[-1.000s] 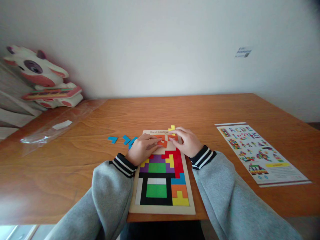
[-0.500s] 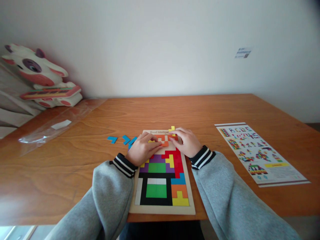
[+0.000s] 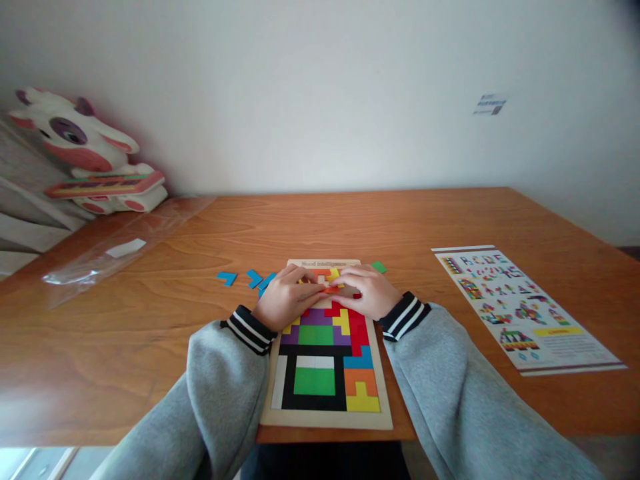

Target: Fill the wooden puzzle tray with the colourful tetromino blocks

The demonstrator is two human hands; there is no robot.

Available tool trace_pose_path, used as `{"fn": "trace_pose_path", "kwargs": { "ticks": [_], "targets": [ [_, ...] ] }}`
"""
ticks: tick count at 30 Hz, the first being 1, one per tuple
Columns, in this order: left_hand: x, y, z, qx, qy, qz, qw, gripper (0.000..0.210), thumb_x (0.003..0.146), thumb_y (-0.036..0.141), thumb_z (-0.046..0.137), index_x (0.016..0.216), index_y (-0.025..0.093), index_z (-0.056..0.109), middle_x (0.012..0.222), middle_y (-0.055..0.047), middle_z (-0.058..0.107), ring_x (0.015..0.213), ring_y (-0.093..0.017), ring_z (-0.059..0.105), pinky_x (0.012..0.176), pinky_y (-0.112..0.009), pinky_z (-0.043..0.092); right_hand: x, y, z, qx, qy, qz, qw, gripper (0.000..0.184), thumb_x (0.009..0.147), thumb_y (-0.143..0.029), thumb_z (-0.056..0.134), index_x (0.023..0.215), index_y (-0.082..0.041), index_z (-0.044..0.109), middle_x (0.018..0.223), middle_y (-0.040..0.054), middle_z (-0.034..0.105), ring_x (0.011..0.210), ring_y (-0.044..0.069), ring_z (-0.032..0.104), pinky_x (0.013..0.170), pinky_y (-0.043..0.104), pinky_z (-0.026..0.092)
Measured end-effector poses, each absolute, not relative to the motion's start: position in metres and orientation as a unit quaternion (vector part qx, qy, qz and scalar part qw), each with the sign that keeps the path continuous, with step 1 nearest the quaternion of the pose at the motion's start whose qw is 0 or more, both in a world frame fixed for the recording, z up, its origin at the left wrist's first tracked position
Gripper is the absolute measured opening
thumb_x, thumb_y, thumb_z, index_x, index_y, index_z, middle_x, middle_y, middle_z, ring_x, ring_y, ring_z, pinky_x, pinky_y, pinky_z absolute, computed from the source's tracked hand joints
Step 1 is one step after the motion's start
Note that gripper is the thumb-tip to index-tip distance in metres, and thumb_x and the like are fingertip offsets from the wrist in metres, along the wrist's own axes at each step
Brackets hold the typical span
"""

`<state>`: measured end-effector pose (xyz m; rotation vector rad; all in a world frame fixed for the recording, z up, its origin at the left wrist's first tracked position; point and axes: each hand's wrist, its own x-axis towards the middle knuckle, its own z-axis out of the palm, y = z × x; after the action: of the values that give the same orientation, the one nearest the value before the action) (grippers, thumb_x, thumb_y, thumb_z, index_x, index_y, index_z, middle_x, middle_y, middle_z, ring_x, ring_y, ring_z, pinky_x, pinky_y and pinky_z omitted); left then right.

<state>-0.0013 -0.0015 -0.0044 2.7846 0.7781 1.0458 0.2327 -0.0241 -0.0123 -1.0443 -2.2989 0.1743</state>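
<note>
A wooden puzzle board [image 3: 325, 419] lies in front of me, its lower part filled with coloured flat pieces. My left hand [image 3: 286, 297] reaches over the board's upper left, thumb and fingers closed at the left end of an orange puzzle piece [image 3: 331, 289]. From the other side my right hand [image 3: 367, 292] pinches that same piece, which looks slightly tilted above the board. Just behind it, a yellow piece [image 3: 334, 274] is among orange ones near the top. My fingers partly hide the upper section.
Several blue pieces [image 3: 227, 278] lie left of the board, partly behind my left hand. A green piece [image 3: 379, 267] sits beyond my right hand. A printed pattern sheet [image 3: 520, 300] is at right. Clear plastic wrapping [image 3: 125, 248] and a cow-shaped toy keyboard [image 3: 105, 180] are at left.
The right hand has let go of the yellow piece, now lower on the board, and moved down and left to the orange piece. The green piece has come into view.
</note>
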Motion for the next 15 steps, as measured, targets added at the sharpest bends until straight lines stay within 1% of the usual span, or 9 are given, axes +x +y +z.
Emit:
{"fn": "trace_pose_path", "kwargs": {
  "ticks": [5,8,12,15],
  "targets": [
    [-0.009,0.003,0.002,0.923,0.207,0.325,0.030,0.014,0.093,0.030,0.065,0.094,0.022,0.076,0.089,-0.005,0.069,0.082,-0.015,0.060,0.073,-0.029,0.052,0.231,-0.026,-0.009,-0.402,-0.857,0.065,0.316,0.021,0.088,-0.040,0.071,0.097,-0.022,0.073,0.097,0.0059,0.075,0.092,0.020,0.069,0.082,0.035,0.051],
    [-0.015,0.005,0.007,0.929,0.178,0.324,0.014,0.013,0.093,0.028,0.065,0.091,0.021,0.076,0.086,-0.005,0.068,0.079,-0.015,0.059,0.070,-0.028,0.051,0.230,-0.027,-0.006,-0.402,-0.851,0.061,0.331,0.024,0.088,-0.043,0.069,0.098,-0.022,0.073,0.096,0.0053,0.076,0.091,0.020,0.070,0.083,0.036,0.050],
    [-0.019,0.004,0.011,0.927,0.169,0.335,-0.007,0.010,0.091,0.026,0.067,0.088,0.020,0.075,0.082,-0.004,0.068,0.075,-0.015,0.057,0.067,-0.027,0.049,0.231,-0.027,-0.006,-0.392,-0.856,0.055,0.333,0.025,0.088,-0.043,0.070,0.100,-0.020,0.073,0.094,0.0059,0.075,0.090,0.020,0.069,0.082,0.036,0.050],
    [-0.018,0.002,0.013,0.928,0.173,0.329,-0.017,0.011,0.091,0.028,0.067,0.087,0.020,0.075,0.082,-0.004,0.068,0.075,-0.014,0.057,0.068,-0.027,0.050,0.231,-0.027,-0.007,-0.390,-0.859,0.054,0.328,0.024,0.088,-0.041,0.070,0.099,-0.020,0.073,0.095,0.0062,0.074,0.090,0.021,0.069,0.081,0.035,0.050]
  ]
}}
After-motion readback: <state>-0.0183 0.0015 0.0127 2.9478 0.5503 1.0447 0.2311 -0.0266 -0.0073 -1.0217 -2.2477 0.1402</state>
